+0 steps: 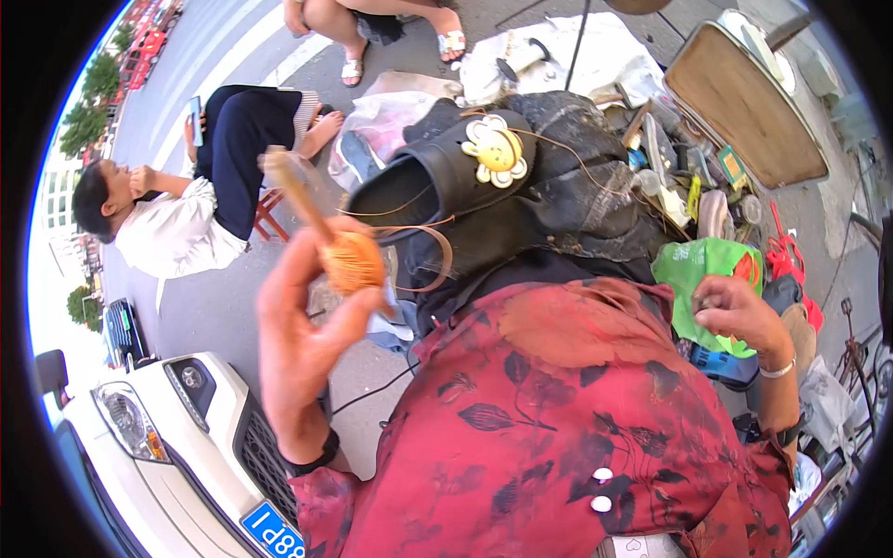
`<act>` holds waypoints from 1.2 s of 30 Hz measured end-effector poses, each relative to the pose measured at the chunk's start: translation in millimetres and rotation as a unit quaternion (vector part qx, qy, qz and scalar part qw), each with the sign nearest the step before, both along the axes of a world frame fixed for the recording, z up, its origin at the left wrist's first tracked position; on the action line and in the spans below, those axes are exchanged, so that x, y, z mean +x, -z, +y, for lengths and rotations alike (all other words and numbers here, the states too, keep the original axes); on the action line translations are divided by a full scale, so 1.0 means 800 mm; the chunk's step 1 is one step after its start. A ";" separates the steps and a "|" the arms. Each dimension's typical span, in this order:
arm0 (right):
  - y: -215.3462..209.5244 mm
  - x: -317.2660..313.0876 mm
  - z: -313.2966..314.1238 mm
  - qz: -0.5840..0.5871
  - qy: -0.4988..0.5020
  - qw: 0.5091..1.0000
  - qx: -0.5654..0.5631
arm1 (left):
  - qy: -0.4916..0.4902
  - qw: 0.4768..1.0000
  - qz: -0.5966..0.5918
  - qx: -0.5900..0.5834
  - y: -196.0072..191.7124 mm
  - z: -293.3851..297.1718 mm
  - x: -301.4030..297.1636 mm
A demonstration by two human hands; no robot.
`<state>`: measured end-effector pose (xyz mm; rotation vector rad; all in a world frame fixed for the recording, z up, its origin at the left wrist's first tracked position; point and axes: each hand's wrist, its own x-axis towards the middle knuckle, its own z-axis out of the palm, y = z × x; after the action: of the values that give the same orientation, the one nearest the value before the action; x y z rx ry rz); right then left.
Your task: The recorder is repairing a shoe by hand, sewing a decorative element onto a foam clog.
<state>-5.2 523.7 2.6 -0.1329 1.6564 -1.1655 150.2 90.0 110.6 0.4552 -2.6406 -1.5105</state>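
My left hand (302, 325) is raised at the left, gripping a wooden stick wound with a ball of orange thread (352, 263). A brown strand loops from near it toward a black clog (458, 177). The clog rests on dark, worn cloth (581, 219) over my knees, its open heel toward my left hand. On its toe sits a yellow smiling charm (495, 149) with white petals. My right hand (735, 312), away to the right by a green bag (688, 284), has its fingers curled together. What it pinches, if anything, is too small to make out.
Tools, bottles and scraps (698, 186) crowd the ground at the right, beside a brown padded board (744, 102). A seated person (200, 205) with a phone is at the left, and another person's legs (344, 28) show ahead. A white car (177, 446) stands close at lower left.
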 end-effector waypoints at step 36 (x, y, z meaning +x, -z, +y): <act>-0.100 -0.096 -0.501 0.113 -0.055 0.924 -0.361 | -0.017 0.846 0.220 0.486 0.119 -0.184 -0.122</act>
<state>-81.9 122.6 82.2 -0.8416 1.3079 -1.6723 52.6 -57.4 15.1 0.1361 -1.3691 -2.4783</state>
